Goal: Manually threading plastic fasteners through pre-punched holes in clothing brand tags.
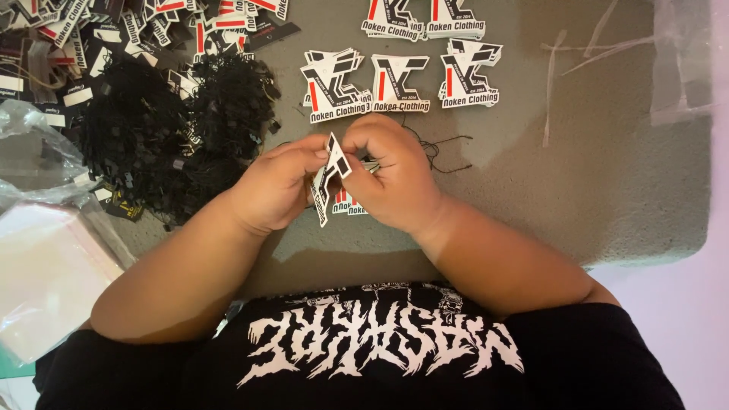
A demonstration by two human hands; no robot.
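My left hand (275, 186) and my right hand (395, 173) meet over the grey mat (607, 175), both pinching a small stack of white, black and red die-cut paper tags (331, 171). One tag stands tilted up between my fingertips. A thin black string (440, 152) trails from under my right hand onto the mat. More tags from the stack show below my hands.
Three neat stacks of the same tags (399, 83) lie just beyond my hands, with more stacks at the top edge. A heap of black strings (175, 129) and loose tags lies at the left. Clear plastic bags (45, 258) sit at far left; plastic strips (668, 61) at the right.
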